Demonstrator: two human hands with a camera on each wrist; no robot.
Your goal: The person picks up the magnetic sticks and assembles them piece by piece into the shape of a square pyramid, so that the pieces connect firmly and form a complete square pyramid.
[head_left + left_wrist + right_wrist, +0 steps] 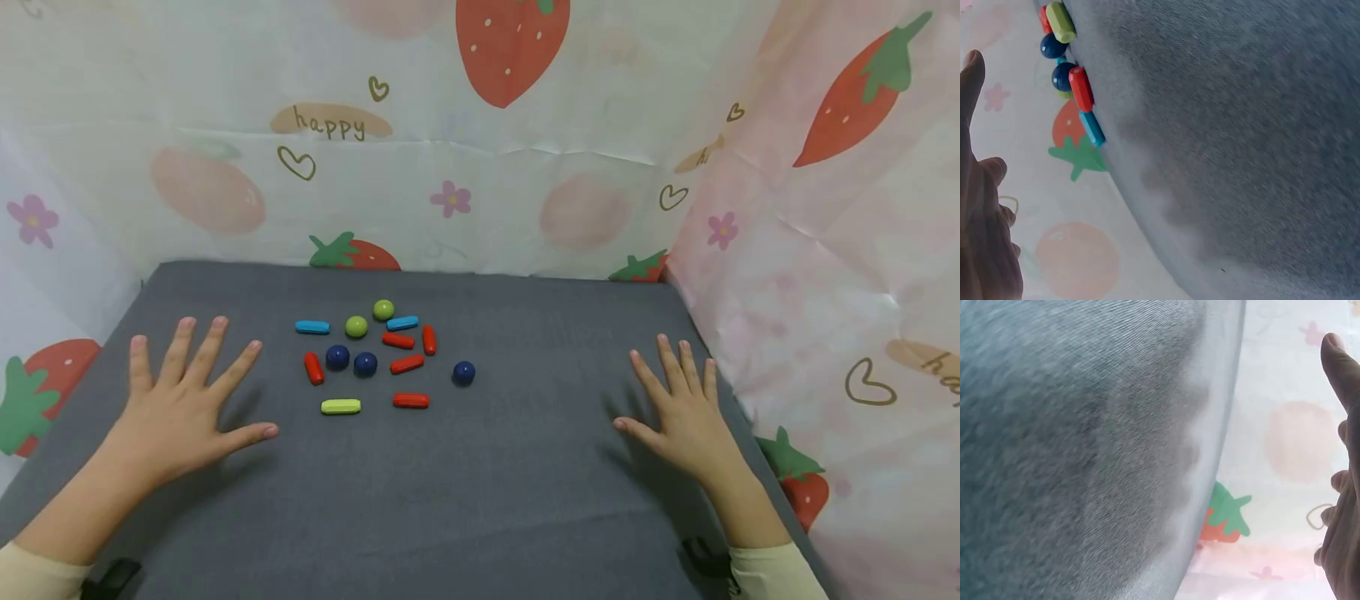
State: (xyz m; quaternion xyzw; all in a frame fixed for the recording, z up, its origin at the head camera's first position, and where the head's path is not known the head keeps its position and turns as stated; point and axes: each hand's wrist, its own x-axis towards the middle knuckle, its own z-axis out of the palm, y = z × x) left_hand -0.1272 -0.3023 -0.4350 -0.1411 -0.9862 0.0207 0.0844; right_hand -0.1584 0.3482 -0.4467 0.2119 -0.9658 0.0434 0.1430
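The left hand (178,417) is raised above a grey cloth (525,475), back upward, with the fingers spread wide; the right hand (684,423) is set in the same way near the right edge of the cloth, its fingers also spread. The small pieces lie on the cloth between the two hands, closer to the left. Nearest to the left fingertips are a light blue stick (312,327), a red stick (313,368) and a yellow-green stick (341,407), each separated from the hand by bare cloth. Inward of these, two dark blue balls (365,364) sit side by side; two green balls (356,327) are located behind them, and a second light blue stick (402,322) lies just beside the farther green one. Four further red sticks (411,401) are grouped to the right of the paired balls. The piece nearest to the right hand is a single dark blue ball (463,373), well to the left of its thumb. A strawberry-patterned sheet (495,225) borders the cloth at the rear and both sides
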